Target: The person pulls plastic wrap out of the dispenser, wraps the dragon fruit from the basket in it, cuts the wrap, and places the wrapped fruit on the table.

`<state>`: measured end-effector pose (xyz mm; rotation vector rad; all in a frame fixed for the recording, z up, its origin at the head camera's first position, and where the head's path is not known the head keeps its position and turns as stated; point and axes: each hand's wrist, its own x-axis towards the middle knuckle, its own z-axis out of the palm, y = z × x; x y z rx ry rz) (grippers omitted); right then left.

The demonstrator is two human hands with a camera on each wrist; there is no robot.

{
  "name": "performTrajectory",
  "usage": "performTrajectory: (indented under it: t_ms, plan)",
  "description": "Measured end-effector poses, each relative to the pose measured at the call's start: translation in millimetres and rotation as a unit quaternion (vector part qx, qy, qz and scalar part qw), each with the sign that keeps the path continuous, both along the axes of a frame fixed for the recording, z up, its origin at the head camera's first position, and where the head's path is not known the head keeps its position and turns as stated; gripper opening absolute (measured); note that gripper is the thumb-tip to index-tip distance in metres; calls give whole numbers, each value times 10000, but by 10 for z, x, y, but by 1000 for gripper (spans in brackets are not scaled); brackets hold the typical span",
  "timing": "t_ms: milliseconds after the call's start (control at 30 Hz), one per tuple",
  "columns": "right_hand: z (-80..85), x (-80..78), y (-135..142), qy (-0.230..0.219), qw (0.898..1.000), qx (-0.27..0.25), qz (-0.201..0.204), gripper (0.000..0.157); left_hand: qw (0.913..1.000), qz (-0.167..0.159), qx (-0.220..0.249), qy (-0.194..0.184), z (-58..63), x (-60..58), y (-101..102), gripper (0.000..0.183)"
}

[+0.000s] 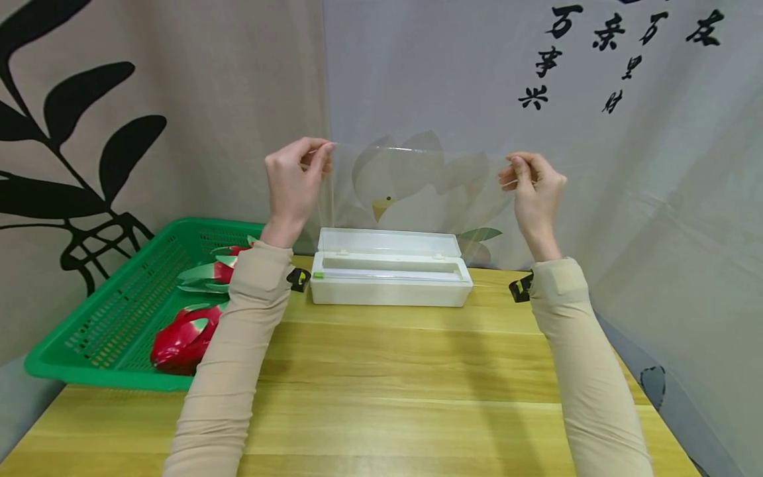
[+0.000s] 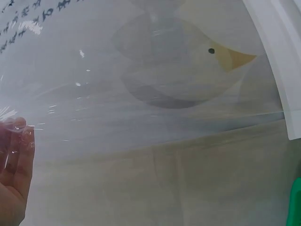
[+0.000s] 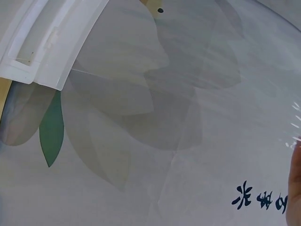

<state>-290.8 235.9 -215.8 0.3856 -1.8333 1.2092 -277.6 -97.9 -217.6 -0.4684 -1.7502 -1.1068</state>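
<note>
A clear sheet of cling film stretches upright between the two raised hands, above a white dispenser box on the table. My left hand pinches the film's upper left corner between thumb and fingers. At the upper right corner, my right hand pinches it the same way. Glints and fine wrinkles on the film show near the left hand in the left wrist view. The box's lid stands raised at the back. Only an edge of the right hand appears in the right wrist view.
At the left, a green plastic basket holds several red dragon fruits with green-tipped scales, partly hidden by the left sleeve. The wooden table extends in front of the box. A printed curtain hangs right behind the table.
</note>
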Motion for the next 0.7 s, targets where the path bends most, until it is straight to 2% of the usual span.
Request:
performTrajectory:
  t_ms: [233, 700]
  plan:
    - [63, 19, -11, -54, 9999, -103, 25, 24, 10000, -2, 30, 49, 41, 2, -2, 26]
    - [150, 57, -4, 60, 9998, -162, 135, 23, 9998, 127, 72, -166, 149, 74, -14, 27]
